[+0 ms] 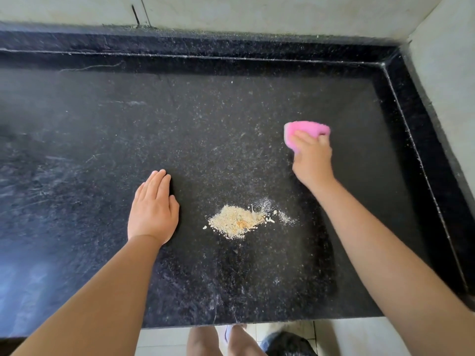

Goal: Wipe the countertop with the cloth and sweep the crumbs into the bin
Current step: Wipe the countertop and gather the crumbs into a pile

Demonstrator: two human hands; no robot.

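Observation:
A black speckled countertop [102, 140] fills the view. A pile of tan crumbs [236, 222] lies near its middle front, with fine dust scattered to the right of it. My right hand [312, 158] grips a pink cloth [303, 131] pressed on the counter, up and to the right of the pile. My left hand [154, 206] lies flat on the counter with straight fingers, left of the crumbs, holding nothing. No bin is clearly in view.
A raised black rim [401, 98] borders the counter at the back and right, against pale walls. The counter's front edge runs along the bottom, with light floor tiles [354, 337], my legs and a dark object [290, 343] below it.

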